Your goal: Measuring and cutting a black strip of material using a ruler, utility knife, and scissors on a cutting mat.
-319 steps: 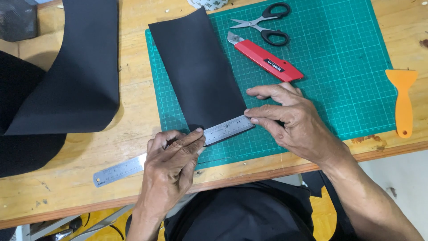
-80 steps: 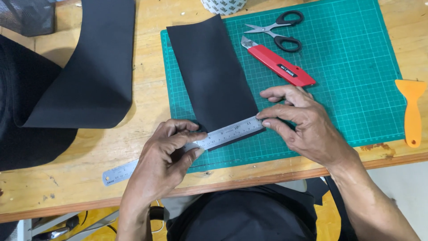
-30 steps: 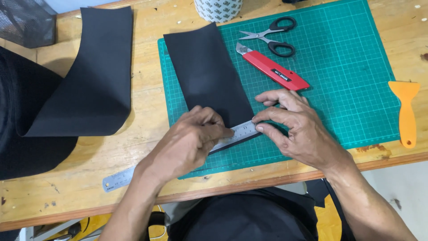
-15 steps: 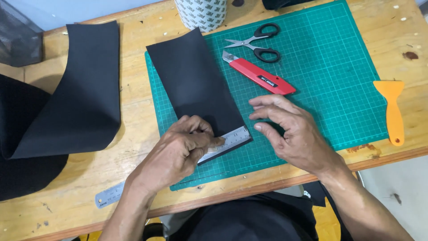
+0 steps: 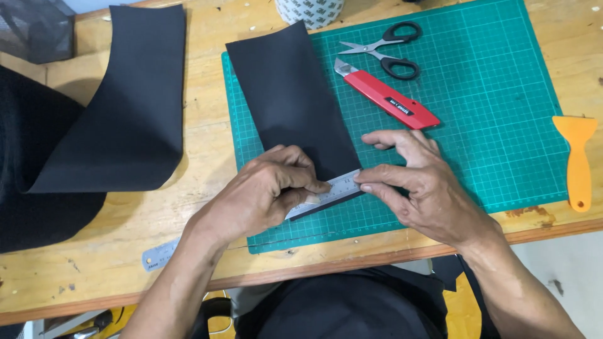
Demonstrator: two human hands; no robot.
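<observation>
Brushed steel ruler (image 5: 330,192), matt black sheet (image 5: 292,100), rubbery green mat (image 5: 465,125), bare wood table (image 5: 94,251)

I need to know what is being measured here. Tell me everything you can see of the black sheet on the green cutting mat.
The black sheet is a long, matte rectangle, foam or rubber by its look, lying flat and slanted on the green cutting mat, its far corner past the mat's top edge. A steel ruler crosses its near end. The left hand and right hand press the ruler there.
</observation>
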